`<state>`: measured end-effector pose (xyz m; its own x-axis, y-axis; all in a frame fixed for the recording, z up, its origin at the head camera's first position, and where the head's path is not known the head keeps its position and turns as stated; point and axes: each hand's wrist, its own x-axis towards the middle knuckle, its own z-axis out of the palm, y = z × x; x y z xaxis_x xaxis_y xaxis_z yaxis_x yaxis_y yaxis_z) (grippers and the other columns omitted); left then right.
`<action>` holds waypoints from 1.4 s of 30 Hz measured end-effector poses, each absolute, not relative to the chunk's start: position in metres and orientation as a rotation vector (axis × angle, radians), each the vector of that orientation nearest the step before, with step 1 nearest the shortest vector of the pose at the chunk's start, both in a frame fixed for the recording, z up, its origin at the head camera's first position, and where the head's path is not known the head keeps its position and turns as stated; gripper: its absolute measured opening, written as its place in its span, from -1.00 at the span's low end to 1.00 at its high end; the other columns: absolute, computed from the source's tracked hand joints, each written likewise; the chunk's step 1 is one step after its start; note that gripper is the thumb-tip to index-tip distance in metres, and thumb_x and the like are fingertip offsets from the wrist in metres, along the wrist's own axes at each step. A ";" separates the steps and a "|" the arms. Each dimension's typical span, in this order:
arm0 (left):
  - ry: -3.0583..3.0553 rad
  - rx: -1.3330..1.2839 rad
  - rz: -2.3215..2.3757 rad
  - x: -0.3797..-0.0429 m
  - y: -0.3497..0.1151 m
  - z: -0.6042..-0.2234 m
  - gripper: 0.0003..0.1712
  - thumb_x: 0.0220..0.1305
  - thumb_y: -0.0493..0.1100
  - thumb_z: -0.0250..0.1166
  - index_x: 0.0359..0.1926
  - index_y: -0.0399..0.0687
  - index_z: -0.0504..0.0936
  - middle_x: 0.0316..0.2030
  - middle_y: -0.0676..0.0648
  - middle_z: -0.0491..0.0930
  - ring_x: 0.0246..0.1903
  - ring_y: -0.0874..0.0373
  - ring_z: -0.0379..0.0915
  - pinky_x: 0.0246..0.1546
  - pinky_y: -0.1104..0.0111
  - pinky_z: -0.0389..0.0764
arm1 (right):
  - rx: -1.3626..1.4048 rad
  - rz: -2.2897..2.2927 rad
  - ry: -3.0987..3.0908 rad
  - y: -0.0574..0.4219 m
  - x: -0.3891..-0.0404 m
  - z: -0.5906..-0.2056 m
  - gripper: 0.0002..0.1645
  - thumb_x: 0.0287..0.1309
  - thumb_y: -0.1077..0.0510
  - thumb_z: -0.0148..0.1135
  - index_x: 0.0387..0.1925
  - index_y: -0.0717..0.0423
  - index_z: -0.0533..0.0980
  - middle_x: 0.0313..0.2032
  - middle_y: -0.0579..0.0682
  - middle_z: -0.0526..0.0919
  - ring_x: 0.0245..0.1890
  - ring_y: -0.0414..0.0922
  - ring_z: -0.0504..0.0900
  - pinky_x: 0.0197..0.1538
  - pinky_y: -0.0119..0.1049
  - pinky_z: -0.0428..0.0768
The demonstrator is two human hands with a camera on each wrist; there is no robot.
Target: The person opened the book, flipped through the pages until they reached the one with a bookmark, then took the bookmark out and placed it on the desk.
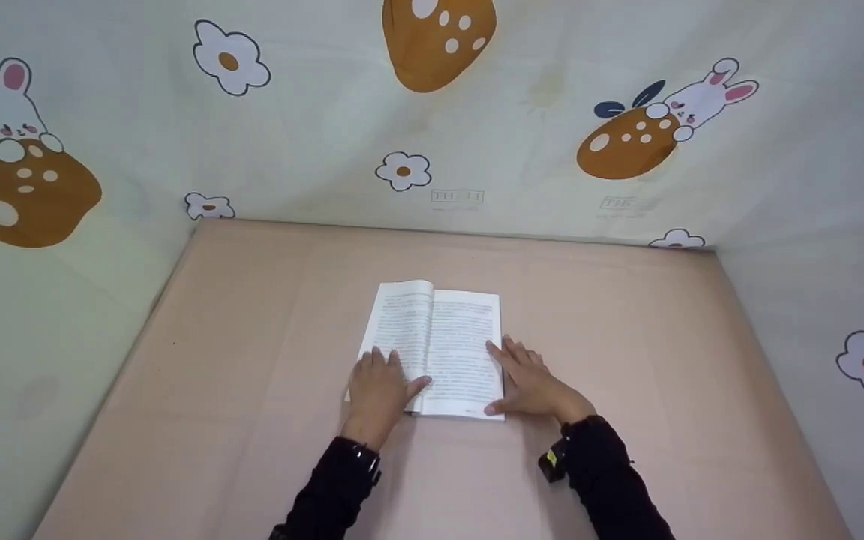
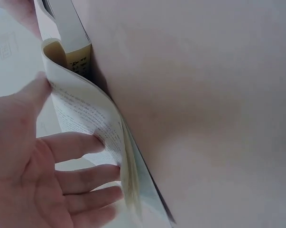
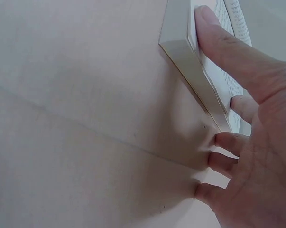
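Note:
An opened book (image 1: pixel 462 352) with printed pages lies on the table, its spine running away from me. My left hand (image 1: pixel 378 394) rests on the left page, thumb reaching to the middle fold. From the left wrist view, the left hand (image 2: pixel 29 171) has its fingers extended against the curved page (image 2: pixel 90 107). At the right edge of the book is my right hand (image 1: pixel 533 386), thumb on the lower corner and index finger on the page. In the right wrist view, the right hand's thumb (image 3: pixel 218 35) presses the page above the thick page block (image 3: pixel 190 61); other fingers stand beside it.
The pinkish-beige tabletop (image 1: pixel 252 322) extends around the book. Pale walls (image 1: pixel 312 135) printed with rabbits and flowers close off the back and both sides. A small black device (image 1: pixel 552 461) with a yellow label sits at the right wrist.

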<state>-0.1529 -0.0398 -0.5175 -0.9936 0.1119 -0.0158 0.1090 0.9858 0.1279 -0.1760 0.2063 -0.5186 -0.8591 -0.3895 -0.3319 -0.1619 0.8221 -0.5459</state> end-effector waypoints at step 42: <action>3.032 0.291 -0.308 -0.144 -0.007 -0.518 0.07 -0.20 0.74 -0.15 0.39 0.55 0.03 0.25 -0.52 0.19 -0.07 -0.44 0.46 -0.64 0.31 0.57 | -0.470 -0.763 2.545 0.210 -0.175 -0.516 0.22 -0.22 -0.12 0.47 0.40 0.17 0.04 0.42 0.33 -0.20 0.40 0.31 -0.22 0.38 0.21 -0.16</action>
